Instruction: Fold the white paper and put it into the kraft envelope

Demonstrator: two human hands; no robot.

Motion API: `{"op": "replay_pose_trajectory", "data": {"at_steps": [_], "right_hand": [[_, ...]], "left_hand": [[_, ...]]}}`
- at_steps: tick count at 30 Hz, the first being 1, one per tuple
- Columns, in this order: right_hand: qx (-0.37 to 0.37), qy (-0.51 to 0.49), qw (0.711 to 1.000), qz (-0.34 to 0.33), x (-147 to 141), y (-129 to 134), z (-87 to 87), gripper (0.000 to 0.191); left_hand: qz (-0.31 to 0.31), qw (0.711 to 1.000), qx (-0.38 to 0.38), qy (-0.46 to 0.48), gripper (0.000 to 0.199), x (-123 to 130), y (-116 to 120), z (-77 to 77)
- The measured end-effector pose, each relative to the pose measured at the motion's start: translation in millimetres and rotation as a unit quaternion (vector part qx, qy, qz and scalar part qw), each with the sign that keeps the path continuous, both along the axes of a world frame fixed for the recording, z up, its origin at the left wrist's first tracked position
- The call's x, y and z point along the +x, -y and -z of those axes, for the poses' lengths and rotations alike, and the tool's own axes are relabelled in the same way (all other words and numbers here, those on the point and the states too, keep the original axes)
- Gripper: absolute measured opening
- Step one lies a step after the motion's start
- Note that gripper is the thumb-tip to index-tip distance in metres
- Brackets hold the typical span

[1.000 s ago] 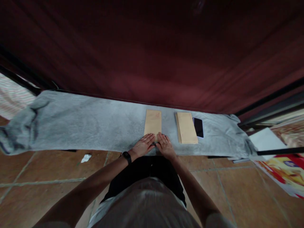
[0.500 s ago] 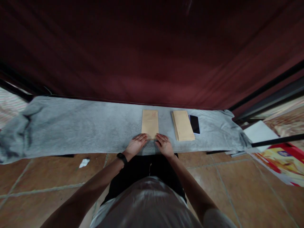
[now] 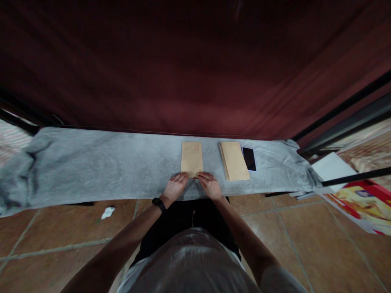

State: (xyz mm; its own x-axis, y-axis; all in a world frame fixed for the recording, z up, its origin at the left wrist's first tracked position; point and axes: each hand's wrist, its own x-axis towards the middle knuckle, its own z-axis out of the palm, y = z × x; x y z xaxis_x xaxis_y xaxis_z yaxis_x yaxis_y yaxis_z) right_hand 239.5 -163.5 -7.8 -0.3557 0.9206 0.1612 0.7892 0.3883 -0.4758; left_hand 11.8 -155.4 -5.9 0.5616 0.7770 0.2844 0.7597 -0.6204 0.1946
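Observation:
A brown paper envelope [image 3: 192, 156] with a small reddish mark near its far right corner lies flat on the grey cloth [image 3: 122, 162] before me. My left hand [image 3: 176, 186], with a dark band on its wrist, has its fingers closed on the near left corner. At the near right corner my right hand [image 3: 210, 185] pinches the same short edge, fingers held together and pointing inward. The thumbs are mostly hidden. To the right sits a stack of similar envelopes [image 3: 235, 160], slightly fanned along its left side.
A dark-screened phone [image 3: 249, 158] lies against the stack's right side. Behind the cloth rises a dark red panel [image 3: 183, 93]. A red and yellow box [image 3: 363, 203] and a white sheet [image 3: 333, 169] are at the right. Crumpled white paper [image 3: 108, 212] lies on the tiled floor.
My right hand has shifted slightly left along the envelope's near edge, closer to my left hand. The whole view has also shifted a little. The stack and phone stay in place.

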Motion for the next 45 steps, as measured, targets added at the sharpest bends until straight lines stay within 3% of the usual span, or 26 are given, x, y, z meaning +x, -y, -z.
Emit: {"op": "replay_pose_trajectory", "data": {"at_steps": [3, 6, 11, 15, 21, 30, 41, 45], "right_hand": [[-0.018, -0.027, 0.999, -0.016, 3, -1, -1.3, 0.036], [-0.021, -0.047, 0.998, -0.028, 7, -18, -6.7, 0.045], [-0.013, 0.047, 0.999, -0.024, 10, -83, -16.0, 0.055], [-0.010, 0.095, 0.995, -0.025, 3, -135, -14.5, 0.058], [0.027, 0.125, 0.990, -0.054, -13, -174, -5.1, 0.060], [0.035, 0.125, 0.976, -0.176, -20, -157, 4.4, 0.059], [-0.007, 0.107, 0.963, -0.249, -28, -110, -5.4, 0.052], [-0.057, 0.102, 0.959, -0.257, -29, -94, -10.2, 0.049]], "left_hand": [[0.003, 1.000, -0.003, 0.009, 0.042, -1, 1, 2.0], [0.012, 0.999, -0.005, 0.029, 0.042, -3, 0, 1.8], [0.051, 0.998, -0.006, 0.032, 0.043, -5, -2, -1.6], [0.041, 0.999, -0.001, 0.025, 0.041, -6, -2, -0.9], [0.045, 0.997, -0.035, 0.042, 0.051, -7, -3, -1.7], [0.018, 0.999, -0.021, 0.038, 0.042, -6, -2, 3.7], [0.018, 0.998, 0.013, 0.058, 0.030, -6, -2, 6.2], [0.020, 0.998, 0.022, 0.057, 0.025, -6, -1, 4.1]]}}
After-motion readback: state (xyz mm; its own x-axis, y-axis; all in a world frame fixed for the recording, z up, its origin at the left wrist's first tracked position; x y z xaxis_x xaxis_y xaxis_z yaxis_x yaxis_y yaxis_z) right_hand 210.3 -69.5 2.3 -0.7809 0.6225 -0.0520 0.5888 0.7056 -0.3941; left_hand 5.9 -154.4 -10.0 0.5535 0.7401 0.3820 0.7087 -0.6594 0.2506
